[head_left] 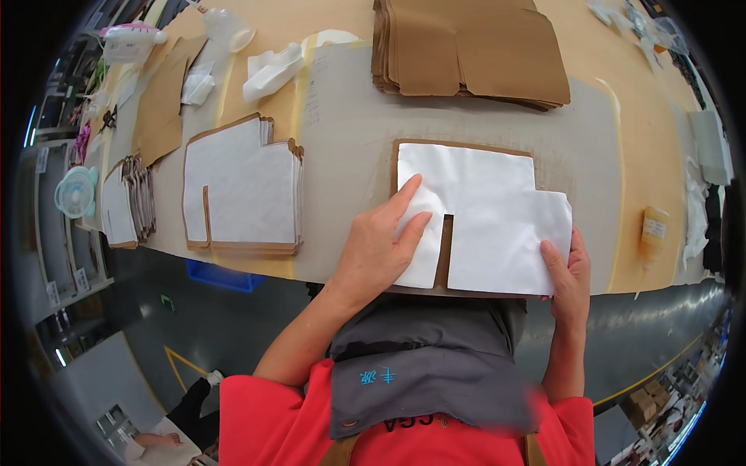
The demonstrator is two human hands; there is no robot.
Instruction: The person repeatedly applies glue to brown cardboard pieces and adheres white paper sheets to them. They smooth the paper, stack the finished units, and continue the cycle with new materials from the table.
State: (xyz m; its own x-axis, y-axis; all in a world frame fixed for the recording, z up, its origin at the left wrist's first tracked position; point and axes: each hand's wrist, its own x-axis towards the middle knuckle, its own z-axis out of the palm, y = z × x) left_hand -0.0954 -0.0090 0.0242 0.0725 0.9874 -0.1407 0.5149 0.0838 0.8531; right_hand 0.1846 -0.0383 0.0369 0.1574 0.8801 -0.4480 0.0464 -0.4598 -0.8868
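Observation:
A white cut piece with a stepped corner and a narrow slot lies in front of me. A brown piece of similar shape shows beneath it, through the slot and along the left and top edges. On the white piece's left part rests my left hand, thumb and index finger spread flat. My right hand grips the right edge, thumb on top and fingers partly hidden at the side. To the left sits a stack of white-faced, brown-edged pieces with the same outline. Beyond my hands is a stack of brown pieces.
A smaller stack stands at the table's left edge, near a light-green fan. Farther back are a clear bottle and a white folded item. A yellowish labelled container sits right. A blue bin is below the table.

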